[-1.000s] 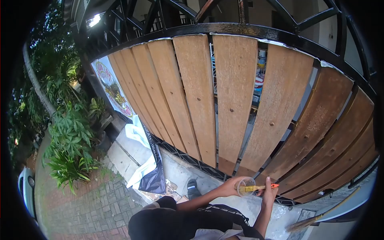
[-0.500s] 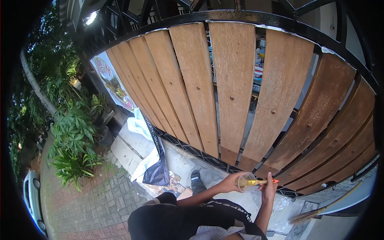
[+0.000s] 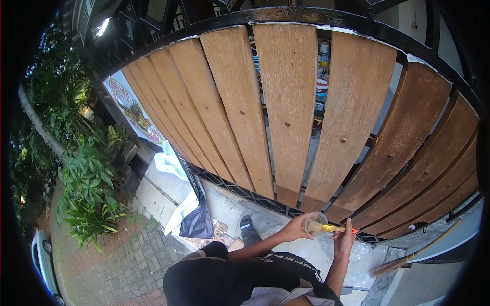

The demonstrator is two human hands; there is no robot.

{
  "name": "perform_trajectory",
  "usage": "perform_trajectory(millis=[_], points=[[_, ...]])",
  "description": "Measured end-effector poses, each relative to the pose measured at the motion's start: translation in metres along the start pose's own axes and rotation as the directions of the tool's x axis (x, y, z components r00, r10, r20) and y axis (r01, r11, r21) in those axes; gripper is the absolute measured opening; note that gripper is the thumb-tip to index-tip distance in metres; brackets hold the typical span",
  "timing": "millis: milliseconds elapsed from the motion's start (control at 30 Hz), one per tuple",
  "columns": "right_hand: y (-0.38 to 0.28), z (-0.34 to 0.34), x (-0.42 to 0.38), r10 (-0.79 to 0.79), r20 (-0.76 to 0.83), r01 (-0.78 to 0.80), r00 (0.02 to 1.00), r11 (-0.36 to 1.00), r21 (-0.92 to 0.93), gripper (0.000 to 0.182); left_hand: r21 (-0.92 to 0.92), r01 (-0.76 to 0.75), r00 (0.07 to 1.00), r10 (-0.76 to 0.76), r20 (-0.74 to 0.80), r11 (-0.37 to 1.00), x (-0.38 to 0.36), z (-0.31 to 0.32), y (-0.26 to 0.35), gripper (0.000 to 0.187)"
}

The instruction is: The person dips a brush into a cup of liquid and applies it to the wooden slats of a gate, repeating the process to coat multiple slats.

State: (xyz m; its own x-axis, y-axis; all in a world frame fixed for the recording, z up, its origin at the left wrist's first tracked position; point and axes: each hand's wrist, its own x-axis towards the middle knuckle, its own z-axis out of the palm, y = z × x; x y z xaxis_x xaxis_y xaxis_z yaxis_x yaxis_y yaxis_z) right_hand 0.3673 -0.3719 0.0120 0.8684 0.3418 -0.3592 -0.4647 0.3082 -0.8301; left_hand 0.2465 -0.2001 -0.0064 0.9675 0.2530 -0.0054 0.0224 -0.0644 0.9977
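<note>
My left hand (image 3: 295, 229) is wrapped round a clear plastic cup (image 3: 309, 220), with some brownish contents visible at its mouth. In my right hand (image 3: 344, 240) is a paintbrush (image 3: 334, 228) with a yellow ferrule and an orange-red handle tip. Its bristles point left, into the cup. Just beyond both hands stands a gate of upright wooden slats (image 3: 290, 97). Slats on the right are dark brown; those in the middle and left are lighter, and some middle ones are dark at their lower ends.
A broom (image 3: 389, 266) leans at the lower right. Black metal framing (image 3: 352, 23) edges the slats, and paint cans (image 3: 321, 86) show through a gap. On the left are a crumpled banner (image 3: 196, 219), plants (image 3: 89, 178), brick paving (image 3: 127, 260) and a parked car (image 3: 45, 260).
The view has shifted a little, so the gate sits slightly further left. The brush bristles have gone deeper into the cup. Both hands keep their hold.
</note>
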Motion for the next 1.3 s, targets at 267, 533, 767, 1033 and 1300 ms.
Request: perform_trajectory(millis=[267, 533, 767, 1033, 1300], points=[[-0.003, -0.006, -0.005, 0.082, -0.02, -0.074, 0.996, 0.966, 0.246, 0.03, -0.127, -0.076, 0.994, 0.065, -0.088, 0.989, 0.003, 0.0, -0.01, 0.087], [-0.012, -0.005, -0.025, 0.051, -0.04, -0.037, 0.998, 0.955, 0.293, 0.027, -0.037, -0.077, 0.99, 0.072, -0.124, 0.996, 0.012, 0.003, 0.001, 0.084], [-0.014, -0.014, -0.03, -0.001, -0.05, 0.019, 0.999, 0.932, 0.362, 0.019, -0.139, -0.088, 0.991, 0.073, -0.11, 0.986, 0.026, 0.01, -0.001, 0.082], [-0.059, -0.029, 0.009, -0.414, -0.211, 0.464, 0.886, 0.765, 0.448, 0.017, -0.143, -0.129, 0.961, 0.089, -0.261, 0.981, 0.022, -0.032, 0.004, 0.078], [-0.043, -0.002, 0.033, -0.848, -0.348, 0.805, 0.401, 0.507, -0.309, 0.008, -0.124, -0.084, 0.892, 0.019, -0.452, 0.989, -0.035, -0.091, 0.022, 0.069]])
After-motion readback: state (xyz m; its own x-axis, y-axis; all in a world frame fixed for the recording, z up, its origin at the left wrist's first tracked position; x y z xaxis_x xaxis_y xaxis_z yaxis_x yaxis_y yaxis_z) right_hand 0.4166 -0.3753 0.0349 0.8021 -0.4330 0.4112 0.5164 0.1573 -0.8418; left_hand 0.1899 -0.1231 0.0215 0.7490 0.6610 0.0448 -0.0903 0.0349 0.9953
